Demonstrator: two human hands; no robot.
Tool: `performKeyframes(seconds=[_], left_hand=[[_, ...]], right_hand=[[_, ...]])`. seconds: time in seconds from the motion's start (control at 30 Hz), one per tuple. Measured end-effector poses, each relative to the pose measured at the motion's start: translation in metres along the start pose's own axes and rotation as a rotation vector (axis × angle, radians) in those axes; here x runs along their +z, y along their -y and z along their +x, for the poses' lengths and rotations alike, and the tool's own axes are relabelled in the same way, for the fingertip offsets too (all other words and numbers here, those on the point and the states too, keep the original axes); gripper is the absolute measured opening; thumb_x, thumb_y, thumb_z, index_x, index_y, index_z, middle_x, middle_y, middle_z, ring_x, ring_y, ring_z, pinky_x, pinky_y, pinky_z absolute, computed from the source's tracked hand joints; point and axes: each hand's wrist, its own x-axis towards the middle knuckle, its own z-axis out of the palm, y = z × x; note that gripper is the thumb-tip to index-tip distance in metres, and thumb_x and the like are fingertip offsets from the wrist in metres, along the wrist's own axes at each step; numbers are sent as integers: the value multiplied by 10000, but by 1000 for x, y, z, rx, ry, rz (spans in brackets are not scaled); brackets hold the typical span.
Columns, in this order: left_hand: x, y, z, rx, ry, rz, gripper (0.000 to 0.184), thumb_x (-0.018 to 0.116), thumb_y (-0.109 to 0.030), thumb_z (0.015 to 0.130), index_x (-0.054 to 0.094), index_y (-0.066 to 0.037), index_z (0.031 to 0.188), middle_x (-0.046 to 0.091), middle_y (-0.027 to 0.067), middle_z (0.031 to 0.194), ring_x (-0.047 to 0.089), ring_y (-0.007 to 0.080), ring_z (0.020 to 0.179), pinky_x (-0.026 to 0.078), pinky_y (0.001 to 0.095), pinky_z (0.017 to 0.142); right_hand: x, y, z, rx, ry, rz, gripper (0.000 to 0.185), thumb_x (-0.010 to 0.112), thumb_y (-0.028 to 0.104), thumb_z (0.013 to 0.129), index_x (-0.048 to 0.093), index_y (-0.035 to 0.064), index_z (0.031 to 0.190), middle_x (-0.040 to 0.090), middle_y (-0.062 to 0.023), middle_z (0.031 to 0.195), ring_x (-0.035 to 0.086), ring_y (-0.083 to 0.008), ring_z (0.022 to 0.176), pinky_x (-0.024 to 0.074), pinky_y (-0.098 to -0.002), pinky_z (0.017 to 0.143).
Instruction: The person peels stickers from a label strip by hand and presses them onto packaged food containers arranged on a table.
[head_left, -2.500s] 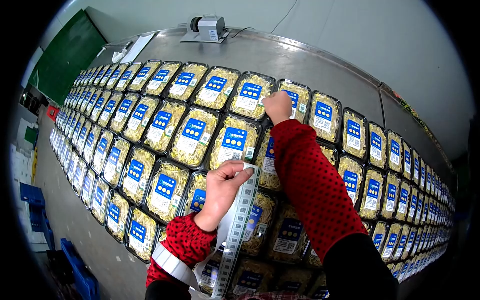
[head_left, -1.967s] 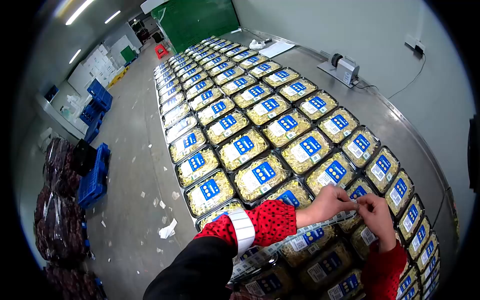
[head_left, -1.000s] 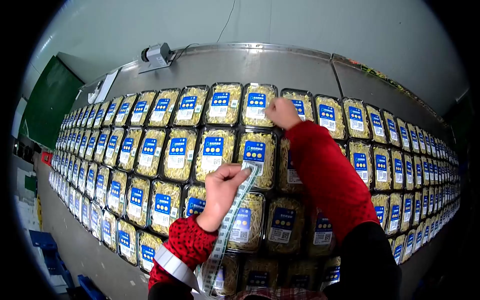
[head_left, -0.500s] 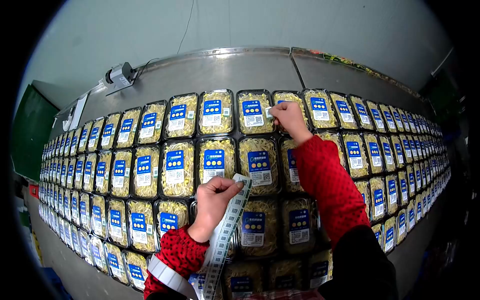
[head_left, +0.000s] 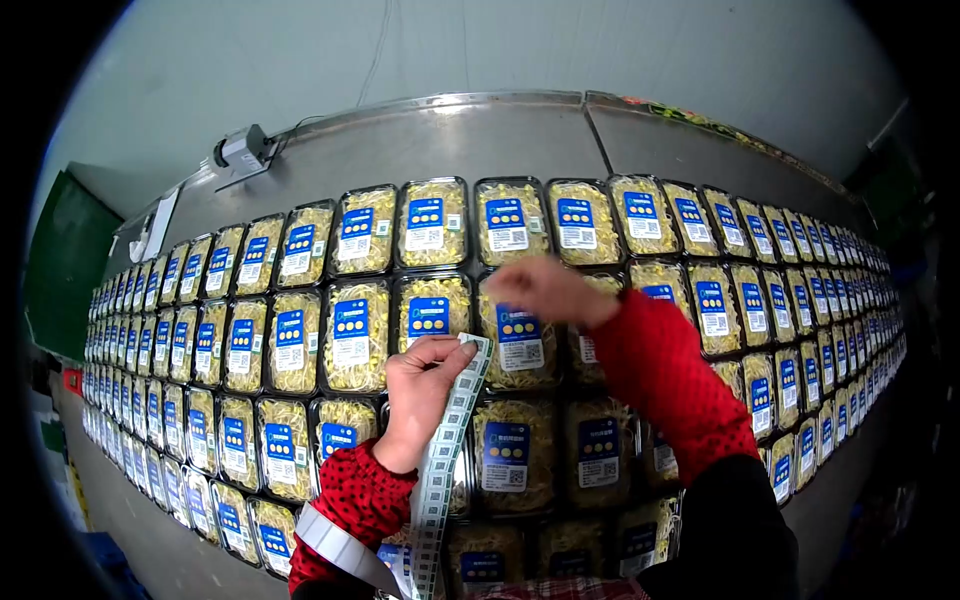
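Sticker strip (head_left: 438, 475) right there, near and a little left of centre, and look at the crowd around it: row upon row of sprout packs (head_left: 430, 225), edge to edge, sweeping away left and right! Far beyond them, bare metal table (head_left: 430, 140), with a grey machine (head_left: 240, 155) at far left and a white sheet (head_left: 162, 222) farther left. In the way, the right sleeve (head_left: 665, 370) slants across from the near right, covering several packs, and a white band (head_left: 340, 540) rings the left sleeve (head_left: 365, 495). Now the hands! The left hand (head_left: 418, 400) has its fingers curled, thumb laid over the strip's far end, pinching it firmly. The right hand (head_left: 555, 288) hangs over the second row from the far side, blurred, fingers drawn together and aimed left, hiding a pack's top; whether anything is between them, I can't tell! And the strip itself: long axis running near to far, far end tipped right, near end leaning left past the left sleeve, its printed squares facing up.
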Motion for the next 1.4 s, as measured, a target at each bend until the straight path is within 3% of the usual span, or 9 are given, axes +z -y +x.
performKeyframes(seconds=[0.3,0.47,0.73,0.87,0.97,1.17,1.3,1.37,1.4], left_hand=[[47,-7,-4,-123,148,-14,67,734,-33,822,697,14,791,641,-9,696,518,38,619,417,193,571],[71,6,-15,-22,202,46,40,728,-1,816,691,1,801,637,-15,776,492,28,661,392,189,593],[96,9,-4,0,97,-17,96,732,-17,810,717,25,895,664,47,919,543,57,727,443,196,647],[113,-2,0,-8,38,3,64,727,-19,818,721,28,861,652,37,837,550,59,727,438,207,643],[133,-4,1,-42,44,-58,60,735,-39,822,720,19,822,651,21,782,526,45,661,420,202,593],[181,-12,-7,-114,109,-15,119,762,-76,810,698,22,789,651,11,696,500,30,572,403,197,507],[200,-6,-19,-59,177,-2,73,753,-26,801,698,12,831,645,14,764,538,41,632,432,186,568],[202,7,-19,17,179,32,73,748,-2,795,702,19,848,646,30,897,567,48,693,457,182,626],[205,2,-20,18,173,39,73,748,-2,795,702,19,848,646,30,897,567,48,693,457,182,626]], right_hand=[[-9,7,-74,-105,-355,-134,125,688,112,816,675,-11,835,672,-48,738,591,-94,663,466,-264,594],[-116,-137,-27,338,-853,-141,183,686,159,718,718,-11,778,656,-188,639,673,-263,621,511,-358,602],[-113,-107,-17,535,-647,-777,301,708,240,737,704,3,923,678,-202,884,664,-343,825,532,-434,718],[-75,-33,-82,-15,-75,133,237,673,193,861,691,8,1008,690,-73,880,645,-156,765,514,-299,673],[-58,-21,-121,-61,-24,139,130,639,97,883,686,-1,955,680,-30,871,622,-117,724,492,-250,659],[-96,-32,-152,-141,-329,-83,116,638,125,798,670,16,777,648,-101,663,622,-177,588,481,-308,550],[-197,-135,-117,232,-774,66,143,655,105,780,640,-11,698,574,-34,570,534,-101,537,419,-282,474],[-217,-187,-94,307,-905,-165,231,648,184,720,673,-45,733,657,-220,699,659,-343,642,495,-438,621],[-215,-188,-91,302,-902,-157,231,648,184,720,673,-45,733,657,-220,699,659,-343,642,495,-438,621]])
